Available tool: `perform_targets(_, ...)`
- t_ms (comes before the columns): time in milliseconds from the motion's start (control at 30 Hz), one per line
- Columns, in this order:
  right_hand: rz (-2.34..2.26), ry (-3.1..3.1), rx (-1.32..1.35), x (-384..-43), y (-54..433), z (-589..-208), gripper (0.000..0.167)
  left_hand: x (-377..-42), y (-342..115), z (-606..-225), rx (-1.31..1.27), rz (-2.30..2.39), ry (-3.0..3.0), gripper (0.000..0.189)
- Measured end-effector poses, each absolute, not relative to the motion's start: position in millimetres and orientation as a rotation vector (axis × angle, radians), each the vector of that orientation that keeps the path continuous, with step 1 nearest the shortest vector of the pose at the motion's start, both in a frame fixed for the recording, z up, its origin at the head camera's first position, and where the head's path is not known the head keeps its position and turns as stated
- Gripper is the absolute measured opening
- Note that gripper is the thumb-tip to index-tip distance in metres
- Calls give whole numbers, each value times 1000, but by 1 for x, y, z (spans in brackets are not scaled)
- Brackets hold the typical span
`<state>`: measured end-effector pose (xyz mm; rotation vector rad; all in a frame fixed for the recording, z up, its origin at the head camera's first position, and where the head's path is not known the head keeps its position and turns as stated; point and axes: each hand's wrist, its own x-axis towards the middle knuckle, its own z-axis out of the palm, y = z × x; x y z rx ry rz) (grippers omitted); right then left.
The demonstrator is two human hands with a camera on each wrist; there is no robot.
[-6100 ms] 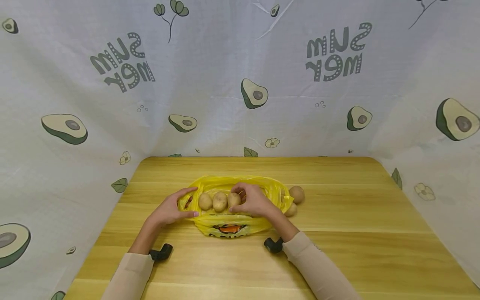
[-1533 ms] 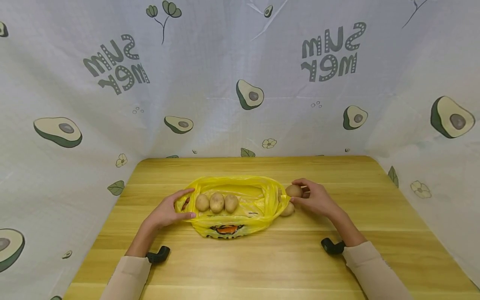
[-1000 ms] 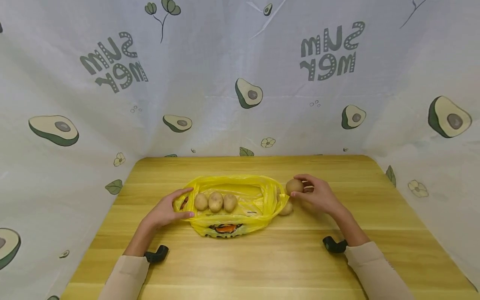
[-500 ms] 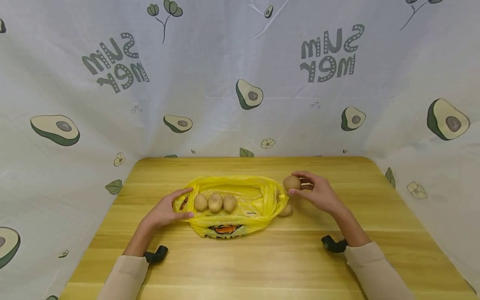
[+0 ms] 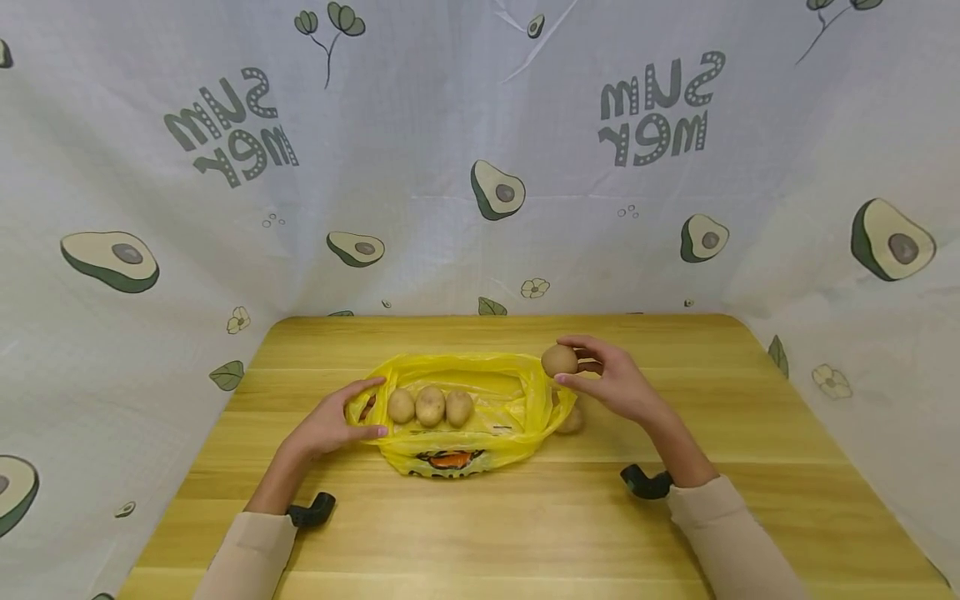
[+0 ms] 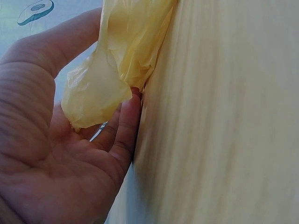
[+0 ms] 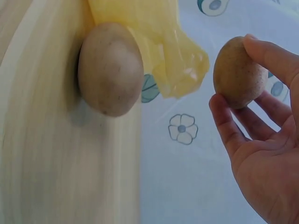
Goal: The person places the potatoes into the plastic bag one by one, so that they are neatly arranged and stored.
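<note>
A yellow plastic bag [image 5: 498,457] lies on its base on the table, mouth spread upward. Inside it, toward the left, three potatoes [image 5: 430,407] sit in a row. My left hand [image 5: 330,425] holds the bag's left end between thumb and fingers; the left wrist view shows bunched plastic within the grasp. Between thumb and fingertips, my right hand [image 5: 611,383] pinches another potato [image 5: 559,362], raised above the bag's right end. One more potato [image 7: 110,70] rests on the table just outside that end, partly behind the plastic in the head view.
The wooden table [image 5: 480,533] has a pale seam across it. Behind and beside it hangs a white cloth [image 5: 420,100] printed with avocados and lettering. A dark wrist mount [image 5: 645,482] is on the right forearm, another [image 5: 312,510] on the left.
My right hand went from the potatoes in the bag to one on the table at right, lifted it and carried it left over the bag's right end. The left hand stayed at the bag.
</note>
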<state>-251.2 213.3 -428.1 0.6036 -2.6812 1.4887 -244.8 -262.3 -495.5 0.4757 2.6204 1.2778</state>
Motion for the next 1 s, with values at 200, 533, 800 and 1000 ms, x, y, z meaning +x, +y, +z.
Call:
perform_targets(200, 1495, -2672, 690, -251, 197, -425, 59, -245, -263, -496, 479, 1276, 2625, 87)
perform_targets(533, 1506, -2668, 801, -252, 171, -429, 56, -244, -262, -495, 495, 1269, 2635, 85)
perform_targets(800, 1537, -2708, 882, -252, 150, -433, 55, -244, -263, -496, 488, 1251, 2641, 85)
perform_targets(1000, 1528, -2763, 928, -253, 139, -441, 63, -244, -263, -496, 491, 1256, 2640, 85)
